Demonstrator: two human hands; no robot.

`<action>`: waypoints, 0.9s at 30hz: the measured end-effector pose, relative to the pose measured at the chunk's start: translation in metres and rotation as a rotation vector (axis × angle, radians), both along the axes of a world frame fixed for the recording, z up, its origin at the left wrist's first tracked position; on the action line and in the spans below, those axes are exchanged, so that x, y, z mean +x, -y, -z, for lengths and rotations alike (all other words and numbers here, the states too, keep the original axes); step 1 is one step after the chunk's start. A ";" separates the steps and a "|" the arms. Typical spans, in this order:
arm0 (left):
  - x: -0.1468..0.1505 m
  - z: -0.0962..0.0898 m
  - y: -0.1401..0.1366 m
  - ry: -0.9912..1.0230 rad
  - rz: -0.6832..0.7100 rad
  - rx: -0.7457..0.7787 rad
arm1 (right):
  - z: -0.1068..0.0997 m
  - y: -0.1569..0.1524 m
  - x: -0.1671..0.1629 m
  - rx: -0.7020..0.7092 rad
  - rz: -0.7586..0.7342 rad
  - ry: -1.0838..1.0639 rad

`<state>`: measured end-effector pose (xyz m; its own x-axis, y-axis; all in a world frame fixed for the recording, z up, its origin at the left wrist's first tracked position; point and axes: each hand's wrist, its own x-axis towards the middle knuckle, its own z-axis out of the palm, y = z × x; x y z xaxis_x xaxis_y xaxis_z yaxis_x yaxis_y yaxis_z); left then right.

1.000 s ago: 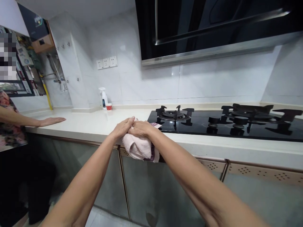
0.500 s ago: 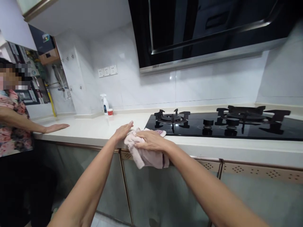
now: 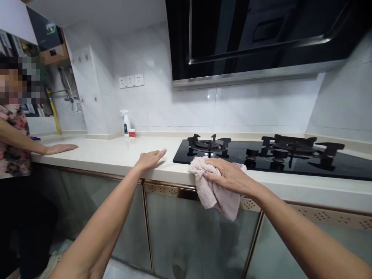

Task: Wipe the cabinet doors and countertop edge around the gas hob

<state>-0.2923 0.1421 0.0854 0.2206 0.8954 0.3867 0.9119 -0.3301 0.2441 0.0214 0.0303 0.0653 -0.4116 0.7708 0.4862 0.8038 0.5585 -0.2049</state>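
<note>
A pale pink cloth (image 3: pixel 207 190) is bunched under my right hand (image 3: pixel 228 174), which grips it at the front edge of the white countertop (image 3: pixel 122 155). Part of the cloth hangs down over the cabinet front, and its far end reaches the near edge of the black gas stove (image 3: pixel 238 149). My left hand (image 3: pixel 149 159) rests on the counter to the left of the stove, fingers stretched out, holding nothing. A gap of bare counter lies between this hand and the cloth.
A white spray bottle (image 3: pixel 125 123) and a red paper cup (image 3: pixel 131 133) stand by the back wall. A black range hood (image 3: pixel 247 42) overhangs the stove. At the left, another person's hand (image 3: pixel 62 148) lies on the counter. Cabinet doors (image 3: pixel 197 232) run below.
My right hand has slid to the right along the counter edge with the cloth, away from my left hand. My left hand has stayed nearly in place.
</note>
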 end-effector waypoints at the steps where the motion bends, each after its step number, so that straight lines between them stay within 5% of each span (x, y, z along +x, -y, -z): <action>1: 0.000 0.000 0.000 0.004 0.005 -0.014 | 0.000 -0.004 -0.005 0.014 0.014 0.022; 7: 0.002 -0.003 0.005 0.061 0.036 -0.088 | -0.013 -0.041 -0.063 0.017 0.127 0.109; 16: 0.004 0.000 0.007 0.141 0.070 -0.036 | -0.039 -0.114 -0.146 -0.231 0.095 0.278; 27: 0.001 0.005 -0.003 0.300 0.182 0.018 | -0.032 -0.126 -0.167 -0.203 -0.044 0.307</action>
<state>-0.2914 0.1447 0.0802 0.2500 0.8444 0.4738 0.7264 -0.4871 0.4849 -0.1459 0.1566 0.0975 -0.5496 0.8171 0.1737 0.8211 0.5667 -0.0678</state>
